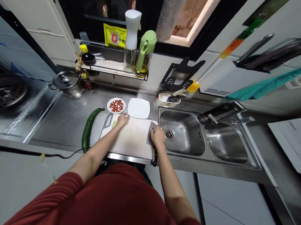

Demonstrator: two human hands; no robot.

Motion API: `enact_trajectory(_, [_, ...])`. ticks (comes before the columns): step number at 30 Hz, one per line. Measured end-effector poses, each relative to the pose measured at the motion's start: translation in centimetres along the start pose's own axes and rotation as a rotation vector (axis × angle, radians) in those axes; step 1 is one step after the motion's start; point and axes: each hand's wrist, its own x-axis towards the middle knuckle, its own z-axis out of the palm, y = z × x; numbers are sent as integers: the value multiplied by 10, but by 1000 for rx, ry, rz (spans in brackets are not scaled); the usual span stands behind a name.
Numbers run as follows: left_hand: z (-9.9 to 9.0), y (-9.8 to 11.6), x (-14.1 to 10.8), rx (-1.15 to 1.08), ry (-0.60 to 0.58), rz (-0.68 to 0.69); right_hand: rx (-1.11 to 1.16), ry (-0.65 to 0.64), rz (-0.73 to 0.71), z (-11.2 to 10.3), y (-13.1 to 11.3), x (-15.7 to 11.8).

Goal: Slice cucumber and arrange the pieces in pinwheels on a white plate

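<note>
My left hand [123, 120] rests at the upper edge of the white cutting board [128, 138], close to the white square plate [139, 108]. Its fingers look bent together; whether they grip anything is hidden. By the board's left side lie a few pale green cucumber slices [114, 124]. My right hand [158, 137] is closed at the grey blade of a kitchen knife [150, 137], which lies along the board's right edge. The knife's black handle sticks out below that wrist, toward me. A long green cucumber [88, 129] lies left of the board.
A round plate of chopped red pieces [116, 105] stands behind the board. To the right is a double sink [181, 141] with a faucet [216, 113]. A lidded pot [68, 83] stands at the back left. Bottles [131, 40] line a wall shelf [112, 66].
</note>
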Motion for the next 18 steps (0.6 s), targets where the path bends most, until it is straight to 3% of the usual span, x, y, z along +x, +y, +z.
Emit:
enact_trajectory(3, [7, 1, 11, -63, -32, -83, 91, -8, -29, -5, -17, 33])
enact_trajectory(9, [15, 9, 23, -175, -43, -148, 147, -118, 54, 3, -43, 90])
enact_trajectory(18, [16, 11, 28, -235, -48, -154, 272, -162, 132, 19, -50, 113])
